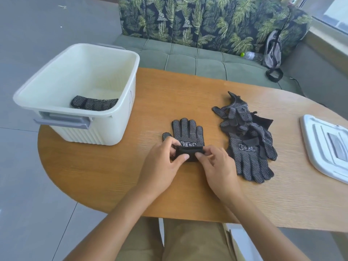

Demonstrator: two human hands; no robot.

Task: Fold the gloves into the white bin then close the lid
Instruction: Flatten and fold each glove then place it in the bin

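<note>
Nearest, the left hand (162, 162) and right hand (216, 166) each pinch the cuff of a flat glove (185, 137), rolling it up. Beside it waits an unfolded pile (246, 136). One folded glove (94, 103) lies in the white bin (122, 129); the lid (327, 147) lies off to the right.

I'm in a lounge or café-like seating nook: my wooden table (188, 194) meets a green tufted bench (197, 59) with leaf-print cushions (197, 21), backpack (273, 49) by the window (331, 14).
</note>
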